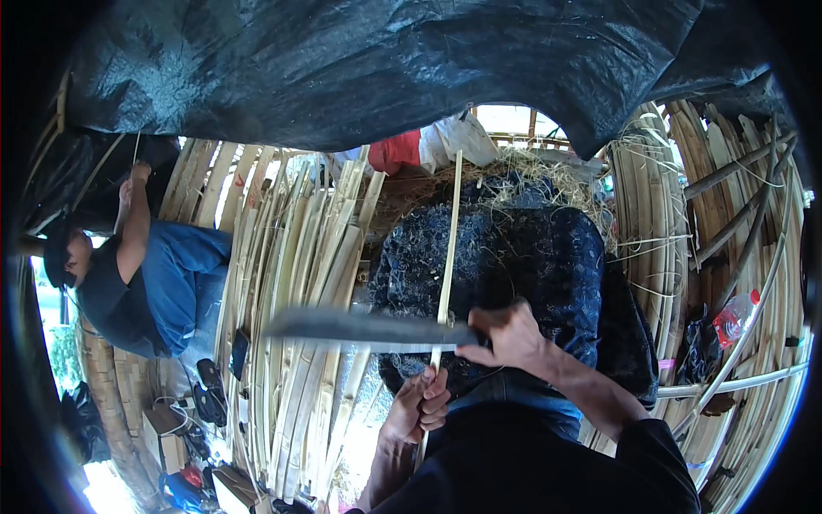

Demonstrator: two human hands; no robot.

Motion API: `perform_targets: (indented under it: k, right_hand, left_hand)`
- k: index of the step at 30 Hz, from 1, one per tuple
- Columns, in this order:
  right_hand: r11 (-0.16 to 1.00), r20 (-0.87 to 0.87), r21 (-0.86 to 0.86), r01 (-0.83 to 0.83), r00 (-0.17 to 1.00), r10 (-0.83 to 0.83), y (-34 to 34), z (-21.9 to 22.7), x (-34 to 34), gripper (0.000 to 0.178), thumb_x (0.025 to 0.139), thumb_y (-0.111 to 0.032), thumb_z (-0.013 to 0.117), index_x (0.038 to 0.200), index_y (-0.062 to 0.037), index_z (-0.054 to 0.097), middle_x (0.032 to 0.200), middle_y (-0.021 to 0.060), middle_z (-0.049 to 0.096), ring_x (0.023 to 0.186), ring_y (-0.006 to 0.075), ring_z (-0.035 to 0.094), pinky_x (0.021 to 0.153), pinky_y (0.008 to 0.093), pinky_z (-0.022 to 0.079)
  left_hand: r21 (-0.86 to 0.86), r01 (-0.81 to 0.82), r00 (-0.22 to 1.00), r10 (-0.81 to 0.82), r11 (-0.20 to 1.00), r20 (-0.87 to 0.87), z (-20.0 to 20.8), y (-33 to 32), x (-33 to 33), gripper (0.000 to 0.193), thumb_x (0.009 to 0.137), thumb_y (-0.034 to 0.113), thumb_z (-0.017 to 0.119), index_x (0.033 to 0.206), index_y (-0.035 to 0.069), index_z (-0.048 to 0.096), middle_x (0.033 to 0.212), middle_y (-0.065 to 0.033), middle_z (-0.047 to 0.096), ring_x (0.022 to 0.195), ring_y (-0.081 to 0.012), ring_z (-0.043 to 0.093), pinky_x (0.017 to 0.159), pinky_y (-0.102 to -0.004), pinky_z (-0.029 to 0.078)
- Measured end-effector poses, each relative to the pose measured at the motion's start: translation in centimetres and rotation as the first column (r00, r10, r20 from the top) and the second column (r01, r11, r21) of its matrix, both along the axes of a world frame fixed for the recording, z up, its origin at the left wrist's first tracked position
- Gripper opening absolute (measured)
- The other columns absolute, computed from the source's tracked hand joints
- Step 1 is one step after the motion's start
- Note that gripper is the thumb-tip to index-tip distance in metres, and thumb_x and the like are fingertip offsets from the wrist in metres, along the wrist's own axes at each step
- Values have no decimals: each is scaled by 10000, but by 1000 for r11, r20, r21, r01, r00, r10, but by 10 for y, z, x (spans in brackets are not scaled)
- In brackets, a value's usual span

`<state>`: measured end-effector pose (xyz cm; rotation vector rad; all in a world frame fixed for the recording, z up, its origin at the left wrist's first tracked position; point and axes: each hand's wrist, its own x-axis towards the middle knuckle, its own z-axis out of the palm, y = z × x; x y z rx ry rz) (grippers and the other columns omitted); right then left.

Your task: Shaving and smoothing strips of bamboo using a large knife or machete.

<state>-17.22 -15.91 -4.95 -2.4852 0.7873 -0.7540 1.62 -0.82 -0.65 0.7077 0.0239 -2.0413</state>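
My left hand (pixel 418 404) is closed round the lower part of a long, thin bamboo strip (pixel 451 233), which runs up and away from me over my lap. In my right hand (pixel 507 336) is the handle of a machete (pixel 368 330). Its broad dark blade points left and crosses the strip just above my left fist. Whether the edge bites into the strip, I cannot tell. A dark, shaving-covered cloth (pixel 548 265) lies over my legs beneath both hands.
Many split bamboo slats (pixel 295 300) lean on my left, and more stand at the right (pixel 646 214). Pale shavings (pixel 548 176) pile beyond my knees. A black tarp (pixel 368 77) hangs overhead. Another person (pixel 145 265) sits at the left. A clear red-capped bottle (pixel 736 317) lies right.
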Motion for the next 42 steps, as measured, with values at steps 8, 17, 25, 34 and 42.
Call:
perform_targets:
  k: [8, 17, 25, 34, 42]
  right_hand:
    - [886, 81, 280, 370, 910, -406, -44, -4, -12, 443, 838, -486, 749, 791, -58, 647, 545, 123, 608, 482, 324, 641, 464, 435, 509]
    - [899, 115, 259, 354, 913, -392, -49, -4, -19, 461, 926, -487, 655, 735, -68, 625, 564, 120, 588, 516, 271, 656, 488, 401, 500]
    - [345, 225, 936, 73, 629, -744, -88, -26, -25, 635, 1018, -631, 421, 709, -79, 464, 511, -12, 399, 378, 92, 387, 365, 277, 322]
    - [-36, 64, 985, -167, 562, -825, -111, -47, -41, 537, 964, -623, 573, 753, -139, 473, 560, -63, 323, 432, 77, 334, 424, 256, 289]
    - [-100, 185, 837, -538, 450, -874, -121, -66, -51, 344, 963, -420, 674, 823, -158, 500, 604, -109, 352, 471, 17, 342, 458, 206, 315]
  left_hand:
    - [-6, 69, 996, -69, 998, 64, 5, 4, -11, 401, 1092, 424, 398, 798, 152, 407, 586, 85, 247, 430, -28, 185, 369, -219, 153]
    - [47, 61, 933, -74, 997, 353, 25, 4, -20, 399, 1098, 402, 401, 807, 130, 416, 586, 71, 268, 439, -25, 216, 384, -225, 191]
    - [-37, 125, 335, -7, 991, 942, 36, -18, -23, 358, 1106, 293, 420, 882, 40, 538, 632, 37, 421, 554, -43, 357, 491, -229, 281]
    - [-136, 85, 442, 85, 987, 893, 36, -50, 3, 335, 1112, 290, 404, 920, 46, 531, 612, 73, 326, 479, -19, 258, 429, -235, 203]
    - [-274, 223, 399, 169, 936, 901, 46, -88, 7, 305, 1106, 290, 428, 990, 38, 555, 649, 60, 357, 508, -13, 285, 444, -212, 225]
